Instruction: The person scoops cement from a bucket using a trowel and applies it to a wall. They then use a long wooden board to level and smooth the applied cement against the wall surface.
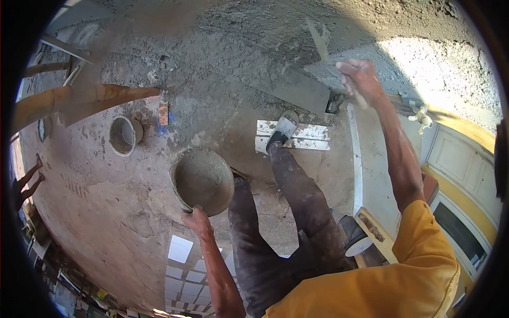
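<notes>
My left hand point(199, 221) is closed on the rim of a mortar-caked bucket point(176, 185). Wet grey mortar point(199, 183) lies inside it. Up at the right, my right hand point(362, 80) is wrapped round the handle of what looks like a trowel point(360, 99), close to the freshly rendered wall point(254, 58). Motion and its grey colour blur the tool's blade against the wall. A pale streak point(318, 41) shows just beyond the fingers; I cannot make out whether it belongs to the tool.
A second bucket point(139, 132) stands on the floor at left, near a wooden beam point(95, 94) and a brick piece point(163, 113). One foot point(286, 126) rests by a spattered white panel point(318, 143). A tap point(422, 119) juts from the wall. White tiles point(180, 249) lie below. Another person's legs point(29, 183) show far left.
</notes>
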### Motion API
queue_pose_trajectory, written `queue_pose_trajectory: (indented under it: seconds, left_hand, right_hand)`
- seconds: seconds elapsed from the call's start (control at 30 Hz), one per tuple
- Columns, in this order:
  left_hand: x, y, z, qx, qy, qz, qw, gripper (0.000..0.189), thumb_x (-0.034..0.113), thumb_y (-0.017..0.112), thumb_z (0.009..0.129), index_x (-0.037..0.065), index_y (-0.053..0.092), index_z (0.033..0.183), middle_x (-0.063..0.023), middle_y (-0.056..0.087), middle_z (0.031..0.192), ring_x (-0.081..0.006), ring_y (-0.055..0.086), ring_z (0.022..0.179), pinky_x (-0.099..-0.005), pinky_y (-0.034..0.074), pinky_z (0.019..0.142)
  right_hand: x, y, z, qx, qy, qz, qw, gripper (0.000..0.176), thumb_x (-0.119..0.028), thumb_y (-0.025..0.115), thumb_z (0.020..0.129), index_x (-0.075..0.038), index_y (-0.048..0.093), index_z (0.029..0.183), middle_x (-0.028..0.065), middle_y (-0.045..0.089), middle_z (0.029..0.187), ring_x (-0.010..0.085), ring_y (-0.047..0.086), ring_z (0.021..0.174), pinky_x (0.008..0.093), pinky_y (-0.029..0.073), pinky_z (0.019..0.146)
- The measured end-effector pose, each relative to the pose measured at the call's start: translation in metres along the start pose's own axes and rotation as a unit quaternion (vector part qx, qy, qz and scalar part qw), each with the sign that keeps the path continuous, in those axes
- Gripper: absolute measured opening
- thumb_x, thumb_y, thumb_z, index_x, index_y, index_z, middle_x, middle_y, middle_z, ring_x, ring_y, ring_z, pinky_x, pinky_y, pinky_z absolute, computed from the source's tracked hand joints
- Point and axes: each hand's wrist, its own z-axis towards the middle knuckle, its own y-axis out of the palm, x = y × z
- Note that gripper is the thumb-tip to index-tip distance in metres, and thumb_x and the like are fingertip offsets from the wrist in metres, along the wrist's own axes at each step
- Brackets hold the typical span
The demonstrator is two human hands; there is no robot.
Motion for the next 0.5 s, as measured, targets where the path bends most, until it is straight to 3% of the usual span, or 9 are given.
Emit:
queue_pose_trajectory:
  seconds: [0.03, 0.1, 0.17, 0.27, 0.3, 0.33, 0.4, 0.47, 0.5]
  left_hand:
    - [-0.005, -0.001, -0.005, -0.003, 0.000, -0.001, 1.000, 0.024, -0.003, 0.060, 0.080, -0.006, 0.066, 0.103, -0.0021, 0.065, 0.094, -0.0111, 0.054, 0.074, -0.0283, 0.045, 0.068]
    - [-0.013, -0.010, -0.013, -0.024, 0.005, 0.003, 1.000, 0.025, -0.003, 0.060, 0.080, -0.006, 0.066, 0.103, -0.0022, 0.065, 0.093, -0.0116, 0.054, 0.074, -0.0287, 0.045, 0.068]
    - [0.001, -0.002, -0.024, -0.025, 0.003, 0.031, 0.999, 0.034, -0.002, 0.059, 0.080, -0.012, 0.069, 0.111, -0.0119, 0.072, 0.101, -0.0185, 0.064, 0.084, -0.0325, 0.051, 0.078]
    - [0.047, 0.012, -0.059, -0.051, -0.002, 0.082, 0.995, 0.039, -0.001, 0.057, 0.080, -0.015, 0.072, 0.114, -0.0182, 0.078, 0.105, -0.0247, 0.072, 0.090, -0.0372, 0.056, 0.083]
    - [0.037, 0.018, -0.063, -0.055, 0.046, 0.024, 0.997, 0.039, 0.000, 0.057, 0.080, -0.015, 0.072, 0.113, -0.0182, 0.078, 0.103, -0.0245, 0.071, 0.089, -0.0379, 0.056, 0.083]
    - [0.030, 0.020, -0.068, -0.078, 0.020, 0.026, 0.996, 0.039, 0.000, 0.057, 0.079, -0.014, 0.072, 0.112, -0.0180, 0.077, 0.100, -0.0238, 0.071, 0.088, -0.0379, 0.056, 0.083]
    - [0.077, 0.037, -0.095, -0.079, -0.013, 0.092, 0.993, 0.036, 0.000, 0.058, 0.081, -0.013, 0.072, 0.111, -0.0155, 0.077, 0.095, -0.0228, 0.070, 0.087, -0.0385, 0.056, 0.083]
    - [0.073, 0.053, -0.103, -0.089, 0.043, 0.070, 0.993, 0.035, -0.001, 0.058, 0.081, -0.012, 0.073, 0.111, -0.0146, 0.077, 0.095, -0.0222, 0.070, 0.087, -0.0384, 0.055, 0.083]
    - [0.072, 0.058, -0.102, -0.094, 0.070, 0.057, 0.991, 0.034, -0.002, 0.058, 0.082, -0.012, 0.073, 0.111, -0.0142, 0.077, 0.094, -0.0218, 0.070, 0.087, -0.0383, 0.055, 0.083]
  right_hand:
    - [-0.020, -0.027, -0.032, 0.013, -0.041, 0.027, 0.999, 0.030, -0.027, 0.073, 0.103, -0.001, 0.073, 0.088, 0.0034, 0.069, 0.075, 0.0098, 0.058, 0.058, 0.0288, 0.046, 0.051]
    - [-0.042, -0.036, -0.093, 0.005, -0.039, -0.100, 0.994, 0.028, -0.026, 0.074, 0.101, -0.001, 0.073, 0.089, 0.0062, 0.067, 0.069, 0.0142, 0.061, 0.060, 0.0341, 0.051, 0.056]
    - [-0.060, -0.023, -0.139, -0.029, -0.092, -0.237, 0.967, 0.024, -0.023, 0.072, 0.098, -0.001, 0.072, 0.087, 0.0110, 0.067, 0.067, 0.0208, 0.066, 0.063, 0.0403, 0.056, 0.062]
    - [-0.033, 0.055, -0.180, -0.101, -0.283, -0.407, 0.863, 0.016, -0.015, 0.067, 0.090, -0.001, 0.073, 0.085, 0.0218, 0.071, 0.075, 0.0332, 0.074, 0.074, 0.0499, 0.058, 0.069]
    - [-0.024, 0.087, -0.187, -0.114, -0.302, -0.423, 0.846, 0.015, -0.014, 0.067, 0.088, -0.001, 0.074, 0.087, 0.0224, 0.073, 0.079, 0.0352, 0.074, 0.076, 0.0502, 0.057, 0.069]
    - [-0.010, 0.123, -0.195, -0.125, -0.319, -0.436, 0.832, 0.015, -0.014, 0.066, 0.085, -0.001, 0.075, 0.088, 0.0230, 0.074, 0.083, 0.0371, 0.075, 0.077, 0.0505, 0.057, 0.069]
    - [0.042, 0.195, -0.188, -0.129, -0.330, -0.509, 0.785, 0.019, -0.015, 0.068, 0.084, -0.001, 0.075, 0.094, 0.0232, 0.074, 0.088, 0.0379, 0.075, 0.081, 0.0471, 0.057, 0.070]
    - [0.085, 0.261, -0.183, -0.169, -0.287, -0.484, 0.809, 0.020, -0.016, 0.069, 0.082, 0.000, 0.075, 0.093, 0.0248, 0.074, 0.092, 0.0390, 0.074, 0.086, 0.0462, 0.057, 0.072]
    - [0.074, 0.268, -0.195, -0.149, -0.279, -0.423, 0.849, 0.021, -0.018, 0.068, 0.084, 0.001, 0.074, 0.094, 0.0254, 0.074, 0.091, 0.0404, 0.074, 0.087, 0.0485, 0.058, 0.074]
